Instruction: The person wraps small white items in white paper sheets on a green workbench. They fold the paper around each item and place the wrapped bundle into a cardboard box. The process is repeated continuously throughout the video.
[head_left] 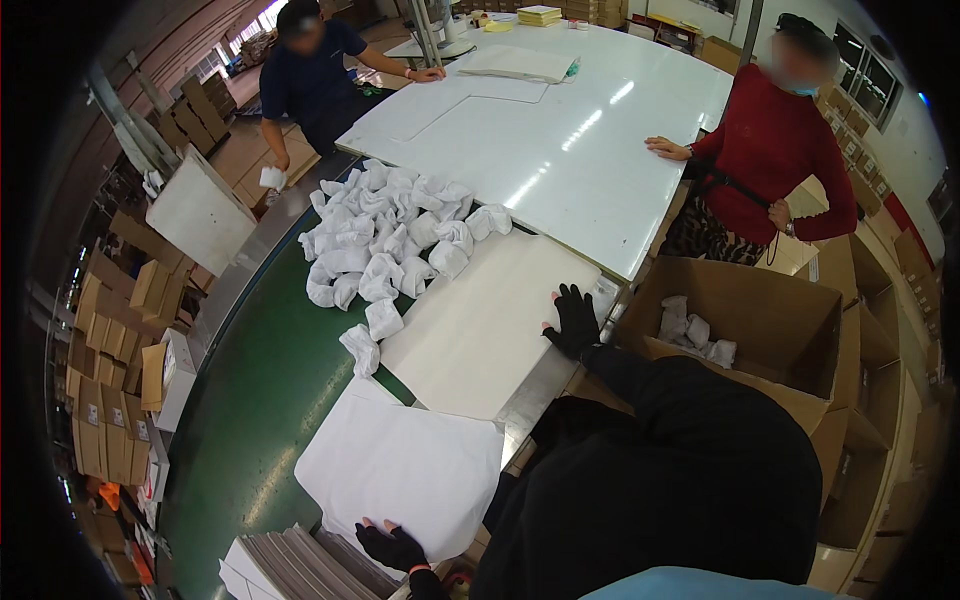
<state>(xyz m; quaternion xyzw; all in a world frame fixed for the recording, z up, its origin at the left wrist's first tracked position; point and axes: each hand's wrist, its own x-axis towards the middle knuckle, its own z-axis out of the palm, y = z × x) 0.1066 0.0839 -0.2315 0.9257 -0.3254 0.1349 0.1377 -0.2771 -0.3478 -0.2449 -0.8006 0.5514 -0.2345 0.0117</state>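
Note:
My left hand (390, 547), in a black glove with bare fingertips, lies flat on the near edge of a stack of white paper (400, 465). Further off, my right hand (574, 322), gloved the same way, rests with fingers spread on the right edge of a larger cream-white paper sheet (480, 330). Neither hand grips anything. Just beyond that sheet is a heap of small paper-wrapped bundles (385, 235), what they contain being hidden. Two of them sit apart from the heap, beside the sheet's left edge.
A green conveyor belt (250, 420) runs along the left. Grey-white board sheets (290, 570) stand by my left hand. An open carton (760, 390) with several wrapped bundles is at right. Across the white table (600, 170) are two people, one in navy (320, 90), one in red (765, 150).

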